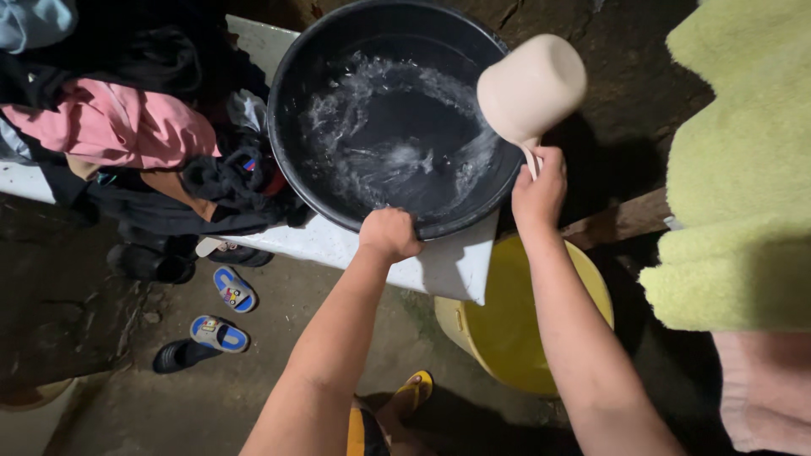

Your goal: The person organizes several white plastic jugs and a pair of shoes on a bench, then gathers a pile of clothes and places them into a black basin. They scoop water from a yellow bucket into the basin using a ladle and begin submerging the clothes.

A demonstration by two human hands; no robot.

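Setting: dim earthen floor [253, 397] under a white worktop [439, 262], with scattered sandals at near left.
Basin: large round black plastic basin [296, 93] sits on the worktop, shallow water [389, 143] swirling inside.
Left hand: left hand [389, 234] grips the basin's near rim, fingers curled over the edge.
Right hand: right hand [539, 187] holds the handle of a beige plastic dipper [532, 84], fingers wrapped tight, cup tipped at the basin's right rim.
Doing it well: keeping the rim steady and the dipper low over the water should limit splashing.
Nearby: heap of pink and dark clothes [127, 127] at left; yellow plastic bucket [515, 321] below; green towel [743, 169] at right.
Hard to see: dipper's mouth faces away, so its contents are unclear; bucket partly hidden.
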